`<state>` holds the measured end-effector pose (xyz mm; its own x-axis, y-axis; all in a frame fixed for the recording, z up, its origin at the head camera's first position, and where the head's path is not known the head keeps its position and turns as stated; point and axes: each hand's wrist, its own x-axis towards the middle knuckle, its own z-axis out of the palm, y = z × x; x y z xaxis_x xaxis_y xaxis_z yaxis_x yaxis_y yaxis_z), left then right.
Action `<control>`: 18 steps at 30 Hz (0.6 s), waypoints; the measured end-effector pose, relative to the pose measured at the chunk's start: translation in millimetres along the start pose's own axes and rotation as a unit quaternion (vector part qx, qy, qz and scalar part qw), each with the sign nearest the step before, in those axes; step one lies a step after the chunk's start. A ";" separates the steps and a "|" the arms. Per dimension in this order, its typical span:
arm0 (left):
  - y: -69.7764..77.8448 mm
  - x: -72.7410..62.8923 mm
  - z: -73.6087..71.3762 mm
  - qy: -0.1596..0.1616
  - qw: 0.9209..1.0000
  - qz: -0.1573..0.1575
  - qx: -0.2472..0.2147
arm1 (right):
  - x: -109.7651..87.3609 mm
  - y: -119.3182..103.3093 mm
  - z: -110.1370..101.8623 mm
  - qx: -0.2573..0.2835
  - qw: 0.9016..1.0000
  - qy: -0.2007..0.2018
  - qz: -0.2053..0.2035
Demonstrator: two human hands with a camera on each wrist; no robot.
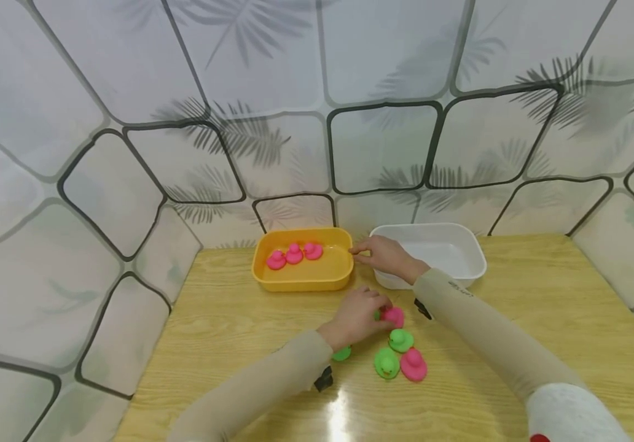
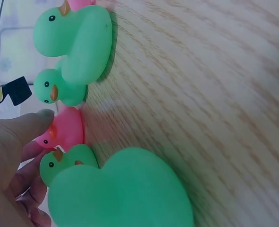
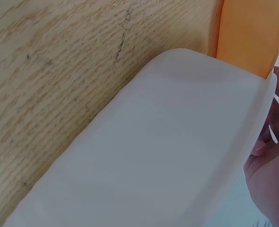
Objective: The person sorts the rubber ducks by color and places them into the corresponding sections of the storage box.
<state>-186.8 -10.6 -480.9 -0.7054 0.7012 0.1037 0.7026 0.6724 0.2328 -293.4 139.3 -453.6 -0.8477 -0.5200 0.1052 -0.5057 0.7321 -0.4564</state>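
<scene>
My left hand (image 1: 358, 316) reaches down to the tabletop, thumb and fingers on either side of a pink rubber duck (image 2: 69, 126). A green duck (image 2: 85, 153) sits right beside that one, partly behind the hand in the head view. Below and right are two more green ducks (image 1: 401, 339) and another pink duck (image 1: 413, 365). One green duck (image 1: 341, 353) peeks out under the left wrist. My right hand (image 1: 386, 253) extends over the left end of the white tub (image 1: 474, 252), fingertips at the right rim of the yellow tub (image 1: 300, 285).
Three pink ducks (image 1: 294, 253) stand in a row inside the yellow tub. Both tubs sit side by side at the back of the wooden table (image 1: 228, 325), near a patterned wall covering (image 1: 289, 153). Nothing shows inside the white tub.
</scene>
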 end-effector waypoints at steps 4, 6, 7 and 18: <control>-1.3 -0.4 2.2 0.003 1.000 0.002 0.003 | 0.4 1.1 0.7 -0.002 1.000 0.001 -0.005; -1.1 -0.9 1.0 0.003 1.000 0.004 0.007 | 0.8 1.3 0.1 -0.001 1.000 0.001 -0.008; -0.6 -1.4 -0.3 0.004 1.000 0.005 0.008 | 0.9 1.6 0.0 0.000 1.000 0.001 -0.009; -2.5 -17.5 -27.3 0.014 0.997 0.006 -0.071 | -0.3 1.4 0.0 0.011 1.000 -0.003 -0.003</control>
<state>-178.8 -30.9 -456.9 -0.7011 0.7003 0.1346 0.6920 0.6227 0.3652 -293.9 140.5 -454.2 -0.8441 -0.5261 0.1032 -0.5066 0.7197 -0.4748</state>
